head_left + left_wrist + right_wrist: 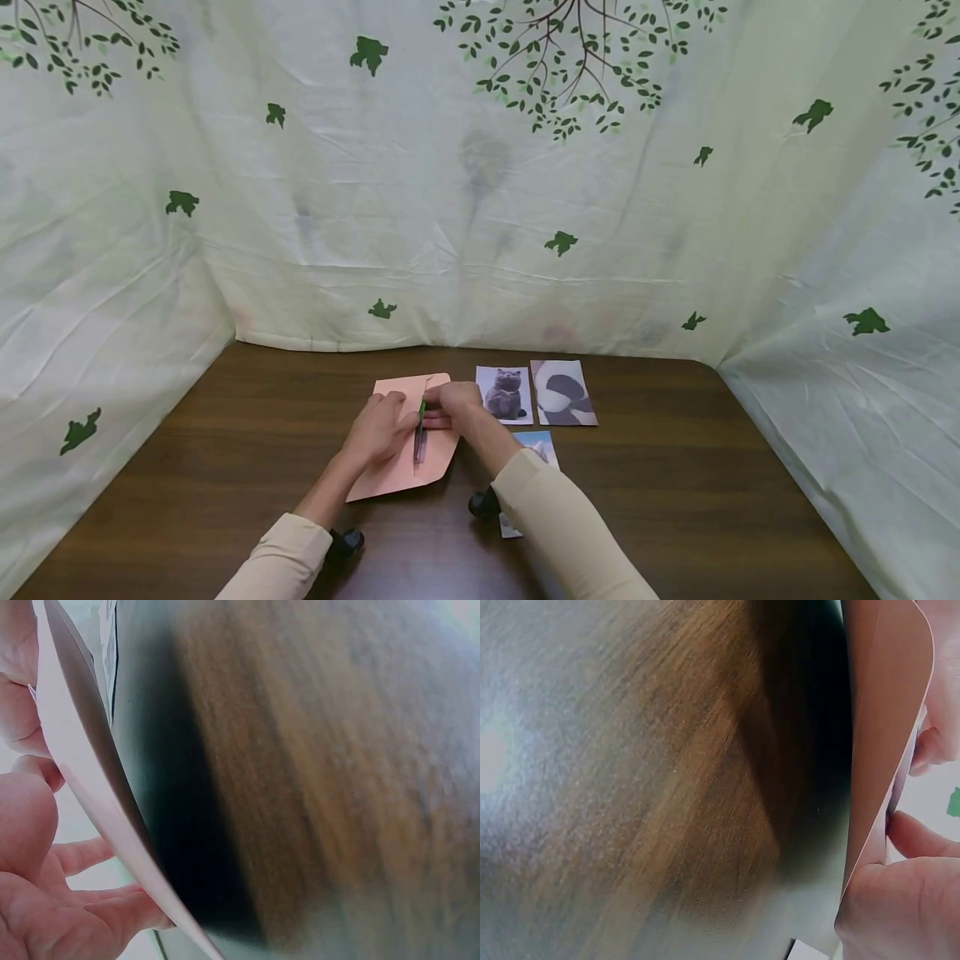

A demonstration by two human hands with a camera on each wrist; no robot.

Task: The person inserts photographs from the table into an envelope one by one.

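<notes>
A pink paper envelope (397, 477) is tilted up over the brown table, with shadow beneath it. A narrow strip of a glossy picture (420, 446), dark with a green end, shows along the opening down its middle. My left hand (381, 427) grips the envelope on the left, thumb at the opening. From the right, my right hand (450, 404) pinches the envelope near its upper right side, fingers pointing into the opening. In the right wrist view the picture's thin edge (904, 769) shows past the envelope's flap (889, 682), between both hands.
To the right lie a grey cat photo (506, 395) and a photo with dark and white round shapes (564, 393). Below, a blue-topped photo (538, 443) and another card (508, 527) are partly hidden by my right sleeve (566, 521). A leaf-print curtain (465, 208) surrounds the table (675, 483).
</notes>
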